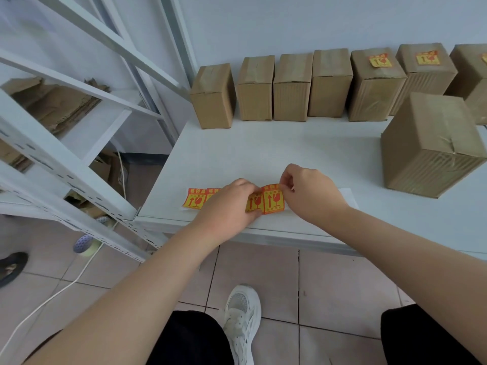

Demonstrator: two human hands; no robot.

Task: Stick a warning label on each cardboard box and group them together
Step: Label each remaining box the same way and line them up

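Pinching label point(274, 201) corner: right hand point(309, 194); left hand point(227, 206) flat, pressing strip point(196, 199) on white table point(290, 154); boxes point(292, 88) along wall; tiled floor point(342, 283).

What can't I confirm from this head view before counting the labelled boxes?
Head view:
- The far-right box: cut off by the frame's right edge; only a sliver of its sticker shows.
- The label strip: middle covered by the left hand, so remaining labels can't be counted.
- The label pinched by the right hand: print too small to read.
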